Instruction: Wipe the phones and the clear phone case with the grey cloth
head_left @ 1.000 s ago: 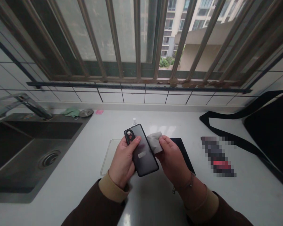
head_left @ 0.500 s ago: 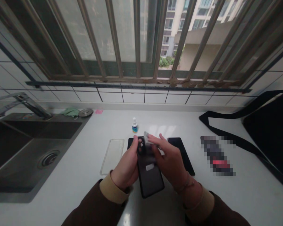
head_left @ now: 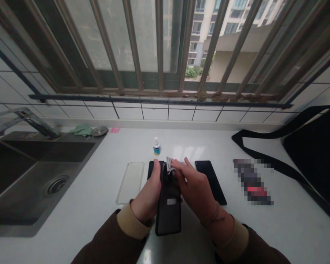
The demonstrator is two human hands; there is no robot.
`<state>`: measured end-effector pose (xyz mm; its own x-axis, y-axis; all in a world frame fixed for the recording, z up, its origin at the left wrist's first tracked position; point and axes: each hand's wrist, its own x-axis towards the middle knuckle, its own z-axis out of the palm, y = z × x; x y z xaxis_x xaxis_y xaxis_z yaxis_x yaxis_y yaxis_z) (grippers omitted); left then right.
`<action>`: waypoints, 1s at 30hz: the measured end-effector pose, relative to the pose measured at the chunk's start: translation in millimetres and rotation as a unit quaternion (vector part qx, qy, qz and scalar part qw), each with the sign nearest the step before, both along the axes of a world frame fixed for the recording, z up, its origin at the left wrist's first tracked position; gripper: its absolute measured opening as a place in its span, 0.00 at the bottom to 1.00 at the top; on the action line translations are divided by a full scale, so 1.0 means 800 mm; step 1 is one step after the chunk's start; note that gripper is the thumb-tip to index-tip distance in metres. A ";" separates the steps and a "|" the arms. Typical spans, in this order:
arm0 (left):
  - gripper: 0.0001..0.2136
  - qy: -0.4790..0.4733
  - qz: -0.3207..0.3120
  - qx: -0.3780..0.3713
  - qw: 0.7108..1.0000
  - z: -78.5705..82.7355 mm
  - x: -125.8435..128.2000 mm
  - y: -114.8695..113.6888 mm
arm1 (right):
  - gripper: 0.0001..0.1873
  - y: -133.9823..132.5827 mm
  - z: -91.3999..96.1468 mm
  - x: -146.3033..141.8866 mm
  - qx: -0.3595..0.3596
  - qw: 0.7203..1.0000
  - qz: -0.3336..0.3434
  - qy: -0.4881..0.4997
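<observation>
A black phone case (head_left: pixel 168 216) with a small pale patch on it is gripped along its left edge by my left hand (head_left: pixel 150 192), thumb near the upper corner. My right hand (head_left: pixel 194 187) presses a crumpled whitish cloth or wipe (head_left: pixel 169 164) against the upper part of the case, by the camera openings. The fingers of my right hand partly hide the cloth. Behind my left thumb lies a dark phone (head_left: pixel 151 168), mostly covered. A second black phone (head_left: pixel 213 183) rests to the right of my right hand. A clear phone case (head_left: pixel 130 182) lies to the left.
A small white spray bottle (head_left: pixel 156 146) stands behind my hands on the white counter (head_left: pixel 79 220). At left is a sink (head_left: pixel 55 209) with a faucet (head_left: pixel 38 124), green cloth (head_left: pixel 81 130) and metal strainer (head_left: pixel 99 131). A black bag (head_left: pixel 316 154) and a pixelated item (head_left: pixel 251 181) are at right.
The black phone case has turned more upright in my left hand, its lower end swinging left. My right hand has shifted slightly left with the cloth over the camera openings.
</observation>
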<state>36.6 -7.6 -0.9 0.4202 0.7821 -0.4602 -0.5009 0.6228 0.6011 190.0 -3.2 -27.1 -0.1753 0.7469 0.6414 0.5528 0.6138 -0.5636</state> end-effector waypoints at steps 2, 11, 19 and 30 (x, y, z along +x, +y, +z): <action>0.35 0.030 -0.055 -0.017 0.998 -0.003 0.000 -0.005 | 0.18 0.000 0.000 0.000 -0.009 1.000 -0.011 0.014; 0.33 0.021 -0.017 -0.019 0.999 -0.002 0.001 -0.011 | 0.19 -0.003 0.009 0.001 0.018 0.997 0.075 0.019; 0.37 -0.022 0.111 -0.037 0.993 0.014 0.004 0.004 | 0.17 -0.011 0.013 -0.005 0.033 0.979 0.201 -0.021; 0.37 0.007 0.360 0.032 0.932 0.033 -0.042 0.028 | 0.16 -0.023 0.017 -0.013 0.045 0.958 0.277 -0.060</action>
<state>3.1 15.1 25.4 -0.2308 0.8853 -0.4038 -0.7666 0.0901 0.6358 180.0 -21.4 -13.6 -0.6051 0.4606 0.6494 0.1866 0.8750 -0.4467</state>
